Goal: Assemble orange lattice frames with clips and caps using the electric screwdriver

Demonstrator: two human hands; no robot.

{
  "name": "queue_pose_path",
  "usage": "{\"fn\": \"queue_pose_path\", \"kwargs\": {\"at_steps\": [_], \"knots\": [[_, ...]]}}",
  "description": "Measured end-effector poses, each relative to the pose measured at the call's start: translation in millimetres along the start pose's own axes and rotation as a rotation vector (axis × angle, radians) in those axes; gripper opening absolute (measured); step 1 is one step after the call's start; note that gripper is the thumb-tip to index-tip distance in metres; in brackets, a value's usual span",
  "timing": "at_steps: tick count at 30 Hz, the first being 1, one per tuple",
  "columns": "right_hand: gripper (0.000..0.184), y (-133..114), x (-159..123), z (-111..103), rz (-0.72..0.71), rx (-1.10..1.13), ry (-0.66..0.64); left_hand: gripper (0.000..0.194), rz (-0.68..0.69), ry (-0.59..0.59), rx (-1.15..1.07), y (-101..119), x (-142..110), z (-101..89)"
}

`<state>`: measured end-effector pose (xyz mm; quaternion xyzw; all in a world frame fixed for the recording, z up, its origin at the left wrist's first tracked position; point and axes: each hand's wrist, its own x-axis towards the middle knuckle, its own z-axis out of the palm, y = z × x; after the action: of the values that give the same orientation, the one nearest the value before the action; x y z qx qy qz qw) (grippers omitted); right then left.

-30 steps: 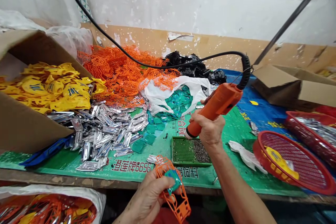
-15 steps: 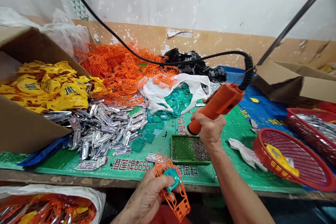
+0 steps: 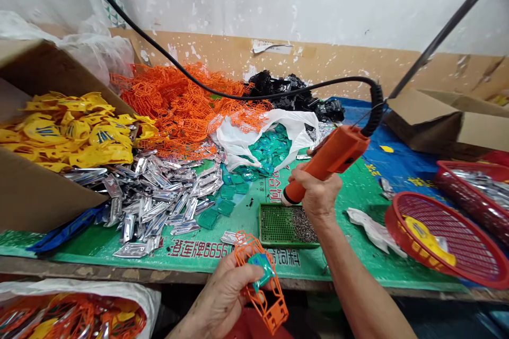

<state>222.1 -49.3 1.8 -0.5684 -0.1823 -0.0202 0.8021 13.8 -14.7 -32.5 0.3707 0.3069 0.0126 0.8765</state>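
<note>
My left hand (image 3: 228,294) is closed on an orange plastic frame (image 3: 274,311), with its thumb pressing a translucent teal plastic piece (image 3: 265,271) against it. This sits low, in front of the table edge. My right hand (image 3: 320,193) wraps around an orange electric screwdriver (image 3: 332,156), whose black coiled cable runs up from its back end. The screwdriver's nose points down and left, over the green screw tray (image 3: 274,228). Small screws (image 3: 304,225) fill the tray's right part, and its left part shows a grid of holes. Whether the nose touches the tray, I cannot tell.
Silver plates (image 3: 159,196) lie heaped at left, beside a cardboard box of yellow parts (image 3: 79,130). Behind are orange frames (image 3: 170,103), black parts (image 3: 286,90) and a white bag (image 3: 234,143) of teal pieces. Red baskets (image 3: 445,217) stand at right. A black cable (image 3: 167,55) hangs across.
The view has shifted very slightly. Both hands, the orange frame with its teal piece and the screwdriver hold nearly the same positions.
</note>
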Motion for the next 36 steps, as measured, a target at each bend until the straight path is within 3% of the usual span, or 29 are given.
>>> {"fn": "queue_pose_path", "kwargs": {"at_steps": [10, 17, 27, 36], "knots": [[0.025, -3.8, -2.8, 0.7, -0.015, -0.045, -0.011, 0.024, -0.001, 0.033, -0.001, -1.6, 0.9, -0.7], [0.017, -4.0, 1.5, -0.7, -0.019, -0.014, -0.015, 0.025, 0.005, 0.042, -0.029, -0.5, 0.6, 1.7], [0.021, -54.4, -10.1, 0.4, -0.022, 0.15, -0.07, 0.027, 0.026, 0.061, -0.033, -3.3, 2.8, 0.4], [0.013, 1.1, 1.0, -3.3, -0.053, -0.035, 0.043, 0.024, 0.025, 0.03, -0.039, -5.3, 2.4, -4.4]]}}
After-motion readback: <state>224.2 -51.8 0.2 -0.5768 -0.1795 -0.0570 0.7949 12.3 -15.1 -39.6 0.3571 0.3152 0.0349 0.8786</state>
